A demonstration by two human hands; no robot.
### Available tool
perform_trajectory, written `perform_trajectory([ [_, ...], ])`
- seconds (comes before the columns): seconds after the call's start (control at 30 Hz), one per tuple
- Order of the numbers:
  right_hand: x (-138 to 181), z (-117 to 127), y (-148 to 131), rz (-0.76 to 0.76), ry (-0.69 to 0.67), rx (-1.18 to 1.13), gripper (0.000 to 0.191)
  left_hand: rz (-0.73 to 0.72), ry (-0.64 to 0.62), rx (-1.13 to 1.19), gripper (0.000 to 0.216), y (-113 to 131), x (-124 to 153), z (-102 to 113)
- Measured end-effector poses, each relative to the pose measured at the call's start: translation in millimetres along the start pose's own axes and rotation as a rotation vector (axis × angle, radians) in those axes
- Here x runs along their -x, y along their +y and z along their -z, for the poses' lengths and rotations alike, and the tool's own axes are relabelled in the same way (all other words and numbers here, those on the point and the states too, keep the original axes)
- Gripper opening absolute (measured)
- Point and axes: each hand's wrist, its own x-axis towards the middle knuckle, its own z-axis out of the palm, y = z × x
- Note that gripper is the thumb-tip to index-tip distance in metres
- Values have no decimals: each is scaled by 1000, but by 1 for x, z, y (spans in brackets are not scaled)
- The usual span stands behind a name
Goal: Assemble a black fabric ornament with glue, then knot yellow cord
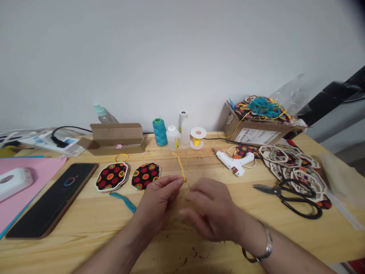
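The counter (85, 253) is pale wood, smooth, with visible grain. The yellow cord (180, 167) is matt fibre. The round pieces (111, 176) are black printed cloth over a pale wood backing. The glue gun (234, 161) is glossy white plastic. The scissors (265, 189) have bare metal blades and black plastic handles. The phone (49, 199) has a glossy dark face. The box (115, 140) is matt brown cardboard. The bangle (267, 243) is polished metal.
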Motion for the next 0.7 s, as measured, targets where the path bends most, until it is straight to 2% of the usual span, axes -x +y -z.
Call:
perform_trajectory([
  [0.1, -7, 0, 8, -487, 146, -386, 17, -48, -9, -112, 19, 1, 2, -1],
  [0.17, -10, -3, 13, -755, 92, -727, 19, -77, -49, -177, 15, 1, 4, -2],
  [0.23, -12, -6, 15, -892, -20, -1023, 24, -93, -95, -222, 11, 1, 4, -3],
  [0.3, -12, -8, 15, -941, -87, -1156, 26, -107, -169, -258, 12, 2, 5, -3],
  [0.4, -11, -9, 14, -961, -109, -1120, 25, -149, -266, -307, 15, 2, 5, -3],
  [0.53, -8, -9, 16, -959, -69, -1038, 20, -153, -220, -365, 15, 2, 4, -2],
  [0.7, -8, -10, 18, -963, -49, -1045, 17, -114, -210, -342, 17, 0, 4, -1],
])
